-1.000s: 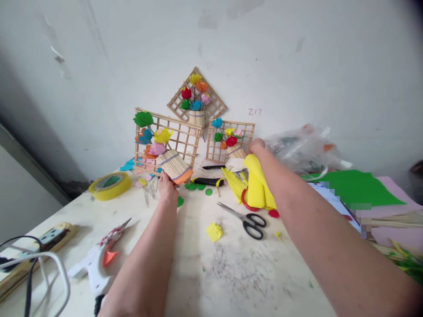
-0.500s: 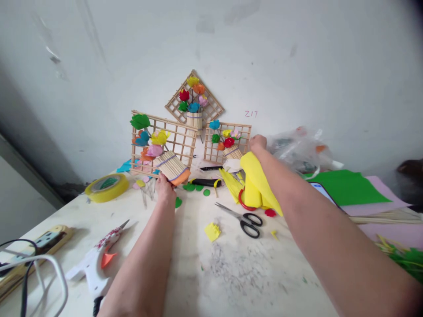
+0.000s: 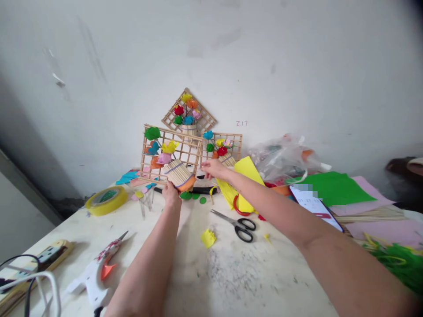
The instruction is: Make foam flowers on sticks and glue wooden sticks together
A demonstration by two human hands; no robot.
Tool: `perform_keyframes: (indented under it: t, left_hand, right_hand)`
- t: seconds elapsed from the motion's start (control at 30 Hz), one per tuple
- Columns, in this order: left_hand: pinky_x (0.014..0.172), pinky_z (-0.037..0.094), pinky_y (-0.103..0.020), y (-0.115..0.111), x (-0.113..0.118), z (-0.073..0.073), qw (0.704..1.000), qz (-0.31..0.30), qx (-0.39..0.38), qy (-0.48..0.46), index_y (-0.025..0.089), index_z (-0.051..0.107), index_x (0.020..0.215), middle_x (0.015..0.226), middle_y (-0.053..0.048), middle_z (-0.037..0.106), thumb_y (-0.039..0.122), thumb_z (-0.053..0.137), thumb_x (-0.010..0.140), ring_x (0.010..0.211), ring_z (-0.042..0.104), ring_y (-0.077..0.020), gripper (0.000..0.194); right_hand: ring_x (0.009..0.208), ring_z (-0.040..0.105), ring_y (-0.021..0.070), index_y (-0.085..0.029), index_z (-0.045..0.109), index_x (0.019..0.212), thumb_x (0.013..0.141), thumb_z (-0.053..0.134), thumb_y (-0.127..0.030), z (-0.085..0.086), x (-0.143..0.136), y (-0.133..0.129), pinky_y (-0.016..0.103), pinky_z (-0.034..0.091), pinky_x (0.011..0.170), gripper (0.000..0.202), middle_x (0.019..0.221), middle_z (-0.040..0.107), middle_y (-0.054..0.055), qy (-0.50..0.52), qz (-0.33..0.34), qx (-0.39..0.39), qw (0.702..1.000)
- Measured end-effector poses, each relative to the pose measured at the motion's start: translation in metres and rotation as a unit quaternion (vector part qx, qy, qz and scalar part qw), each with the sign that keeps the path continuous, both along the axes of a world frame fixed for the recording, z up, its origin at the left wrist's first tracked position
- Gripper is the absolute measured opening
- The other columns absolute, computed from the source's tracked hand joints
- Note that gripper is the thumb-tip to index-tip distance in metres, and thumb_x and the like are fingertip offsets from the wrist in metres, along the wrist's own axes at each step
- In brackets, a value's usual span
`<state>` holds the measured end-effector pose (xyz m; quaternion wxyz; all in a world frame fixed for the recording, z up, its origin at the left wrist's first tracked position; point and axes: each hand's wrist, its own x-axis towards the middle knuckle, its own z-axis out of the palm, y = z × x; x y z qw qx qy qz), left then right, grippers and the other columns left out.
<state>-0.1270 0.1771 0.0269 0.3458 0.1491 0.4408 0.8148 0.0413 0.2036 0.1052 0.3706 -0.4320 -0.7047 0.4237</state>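
Note:
My left hand (image 3: 171, 192) grips the lower edge of a wooden lattice panel (image 3: 191, 155), near its basket of thin sticks (image 3: 178, 172). Colourful flowers, among them a green flower (image 3: 152, 133) and a yellow flower (image 3: 169, 146), fan out above the basket, which has an orange piece (image 3: 187, 183) at its base. My right hand (image 3: 212, 168) is by the panel's lower right corner, fingers stretched out and apart; whether they touch it I cannot tell. Behind it a smaller flower lattice (image 3: 236, 143) leans on the wall, and a diamond-set lattice (image 3: 206, 118) is mounted higher.
Black-handled scissors (image 3: 239, 226), a yellow paper scrap (image 3: 208, 238) and yellow sheets (image 3: 248, 169) lie on the table. At left are a tape roll (image 3: 120, 201), a glue gun (image 3: 99, 273) and a power strip (image 3: 56, 255). A phone (image 3: 310, 204) and green sheets (image 3: 340, 187) lie right.
My right hand has moved left and down, from the smaller lattice's right side to the held panel's corner. The held panel appears shifted slightly right in view.

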Motion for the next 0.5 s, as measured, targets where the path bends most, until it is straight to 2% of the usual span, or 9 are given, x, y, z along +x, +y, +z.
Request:
perform_keyframes:
  t: [0.07, 0.17, 0.33, 0.5]
  left_hand:
    - [0.045, 0.035, -0.017, 0.002, 0.002, 0.002, 1.0, 0.004, -0.009, 0.004, 0.016, 0.046, 0.071, 0.062, 0.003, 0.047, 0.03, 0.049, 0.082, 0.049, 0.045, -0.006, 0.018]
    - [0.045, 0.035, -0.018, 0.007, 0.004, 0.004, 1.0, 0.014, -0.018, 0.001, 0.016, 0.045, 0.069, 0.063, 0.003, 0.047, 0.029, 0.046, 0.084, 0.049, 0.044, -0.006, 0.02]
    - [0.043, 0.032, -0.018, 0.013, 0.012, 0.0, 1.0, 0.004, 0.001, 0.021, 0.016, 0.042, 0.065, 0.059, 0.004, 0.043, 0.033, 0.049, 0.082, 0.046, 0.039, -0.0052, 0.025]
    - [0.042, 0.032, -0.017, 0.013, 0.014, -0.006, 1.0, 0.003, -0.018, 0.02, 0.017, 0.04, 0.065, 0.059, 0.004, 0.042, 0.033, 0.048, 0.082, 0.046, 0.04, -0.0055, 0.024]
  right_hand:
    - [0.047, 0.057, 0.0136, -0.015, 0.06, 0.088, 0.071, 0.054, -0.003, -0.008, -0.015, -0.01, 0.023, 0.045, 0.041, 0.022, 0.049, 0.057, -0.003, 0.029, 0.036, -0.043, 0.998]
    - [0.044, 0.054, 0.0103, -0.015, 0.058, 0.089, 0.072, 0.052, 0.0, -0.014, -0.023, -0.017, 0.02, 0.043, 0.04, 0.023, 0.051, 0.057, -0.004, 0.08, 0.018, -0.074, 0.994]
    - [0.041, 0.051, 0.0081, -0.016, 0.053, 0.071, 0.074, 0.05, -0.001, -0.017, -0.021, -0.016, 0.018, 0.043, 0.041, 0.016, 0.048, 0.056, -0.004, 0.106, 0.009, -0.08, 0.991]
    - [0.047, 0.054, 0.0082, -0.016, 0.055, 0.075, 0.072, 0.052, -0.006, -0.021, -0.011, -0.012, 0.017, 0.043, 0.043, 0.011, 0.055, 0.059, -0.003, 0.137, 0.067, -0.107, 0.983]
